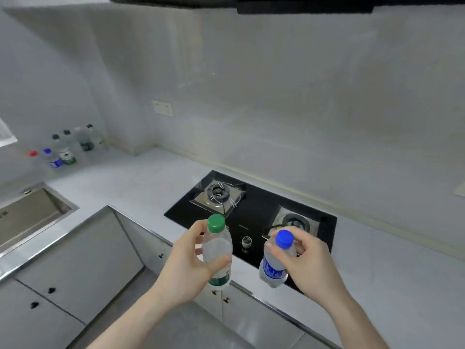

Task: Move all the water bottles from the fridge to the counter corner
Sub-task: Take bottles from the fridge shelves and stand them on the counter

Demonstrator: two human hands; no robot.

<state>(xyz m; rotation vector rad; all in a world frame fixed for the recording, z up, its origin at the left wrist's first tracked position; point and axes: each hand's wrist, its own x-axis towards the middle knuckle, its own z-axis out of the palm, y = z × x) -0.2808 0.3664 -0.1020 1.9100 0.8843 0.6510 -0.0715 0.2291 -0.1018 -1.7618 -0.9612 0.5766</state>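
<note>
Fingers (198, 244) of the left hand (187, 268) are wrapped round the body of a green-capped bottle (217, 250), thumb across the front, holding it upright above the worktop's front edge. Over on the other side, the right hand (305, 260) pinches a blue-capped bottle (275, 263) high up by the neck and shoulder, and it hangs tilted over the black hob (254, 217). Both bottles are in the air, nothing set down yet!

Now look far left: the counter corner (100, 157) already has a cluster of bottles (65, 149) standing against the wall, several with dark caps, one blue, one red. So by my reading a good part of the job is done, and these two are mid-delivery, well apart from that group. The fridge is out of view, so whether more wait inside cannot be told. The sink (32, 212) sits between here and there along the worktop (141, 177).
</note>
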